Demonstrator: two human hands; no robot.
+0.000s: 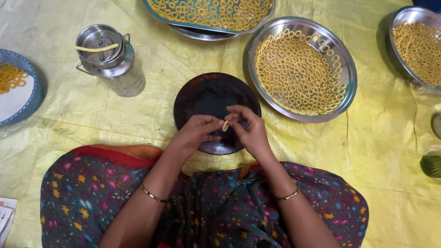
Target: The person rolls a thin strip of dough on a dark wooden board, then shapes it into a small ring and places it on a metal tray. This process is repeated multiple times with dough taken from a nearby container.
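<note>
My left hand (pixel 195 133) and my right hand (pixel 249 131) meet over a dark round board (pixel 202 94) on the floor sheet. Between the fingertips of both hands sits a small yellow dough ring (pixel 225 126), pinched from both sides. Just beyond the board to the right lies a steel plate (pixel 347 87) filled with several yellow dough rings (pixel 298 73) laid side by side. My knees, in a dark flowered cloth, frame the near edge of the board.
A steel press cylinder (pixel 108 57) with a dough strand across its top stands at the left. More ring-filled plates lie at the top (pixel 206 14), far right (pixel 420 43) and far left (pixel 18 87). A yellow plastic sheet (pixel 381 138) covers the floor.
</note>
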